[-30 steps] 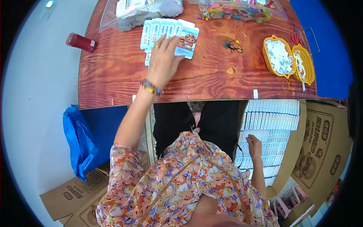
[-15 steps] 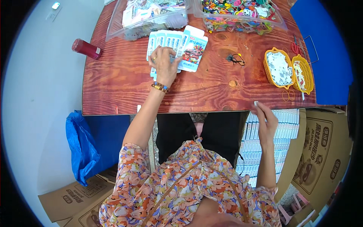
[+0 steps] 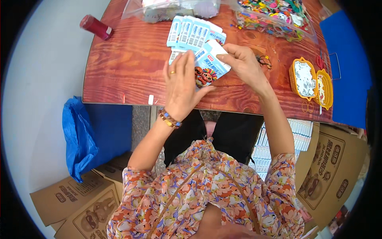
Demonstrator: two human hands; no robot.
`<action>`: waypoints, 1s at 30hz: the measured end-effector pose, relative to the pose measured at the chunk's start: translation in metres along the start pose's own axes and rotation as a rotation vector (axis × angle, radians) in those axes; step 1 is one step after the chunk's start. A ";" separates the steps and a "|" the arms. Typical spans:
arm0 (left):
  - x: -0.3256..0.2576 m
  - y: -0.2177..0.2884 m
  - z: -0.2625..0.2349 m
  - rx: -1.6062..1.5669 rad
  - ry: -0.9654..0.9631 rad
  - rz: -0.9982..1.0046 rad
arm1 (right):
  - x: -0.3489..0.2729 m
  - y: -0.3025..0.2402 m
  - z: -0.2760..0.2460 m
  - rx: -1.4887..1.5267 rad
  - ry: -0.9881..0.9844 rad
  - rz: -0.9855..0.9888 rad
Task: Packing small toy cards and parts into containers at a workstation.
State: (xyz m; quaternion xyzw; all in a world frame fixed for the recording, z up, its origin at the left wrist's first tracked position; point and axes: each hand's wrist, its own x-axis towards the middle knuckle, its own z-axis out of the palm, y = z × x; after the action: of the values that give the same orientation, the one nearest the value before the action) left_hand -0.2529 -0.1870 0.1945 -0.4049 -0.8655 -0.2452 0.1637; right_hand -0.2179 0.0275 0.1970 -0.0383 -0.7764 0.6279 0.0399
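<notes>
A small light-blue carton (image 3: 213,65) with colourful cartoon figures stands tilted over the near part of the table, its white top flap up. My right hand (image 3: 246,65) pinches the carton's upper right edge between thumb and fingers. Whether a small piece is also in that pinch cannot be made out. Along the carton's left side lies my left hand (image 3: 181,85), fingers stretched and thumb spread out by its lower edge. Just beyond, several matching flat cartons (image 3: 195,34) lie fanned out, overlapping one another; one is partly hidden behind my left fingers.
Clear plastic bins of packets (image 3: 181,10) and colourful trinkets (image 3: 274,20) line the far edge. Yellow baskets (image 3: 303,79) of small white pieces sit right, near red scissors (image 3: 319,61). A red cylinder (image 3: 96,27) lies far left. Packed cartons (image 3: 260,149) fill a box below the table.
My right hand has come from the table's right front edge to the carton. One carton has left the fanned group toward me, and my left hand has opened beside it. The view has shifted.
</notes>
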 end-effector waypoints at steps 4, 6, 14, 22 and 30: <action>-0.006 -0.002 0.006 -0.075 -0.030 -0.056 | -0.009 -0.006 0.011 0.001 0.006 0.014; -0.009 -0.001 0.008 -0.203 -0.036 -0.150 | -0.008 0.001 0.011 0.074 -0.020 -0.008; -0.017 0.008 0.014 -0.395 0.049 -0.304 | -0.053 0.016 0.063 0.318 0.397 -0.158; -0.030 0.007 0.022 -0.895 -0.018 -0.565 | -0.056 0.043 0.049 0.301 0.261 -0.188; -0.029 0.011 -0.007 -1.073 -0.078 -0.497 | -0.048 0.027 0.029 0.191 0.127 -0.283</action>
State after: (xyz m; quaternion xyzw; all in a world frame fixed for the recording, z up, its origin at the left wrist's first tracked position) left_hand -0.2255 -0.2033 0.1896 -0.2250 -0.6948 -0.6646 -0.1580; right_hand -0.1729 -0.0007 0.1634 0.0358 -0.7067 0.6833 0.1801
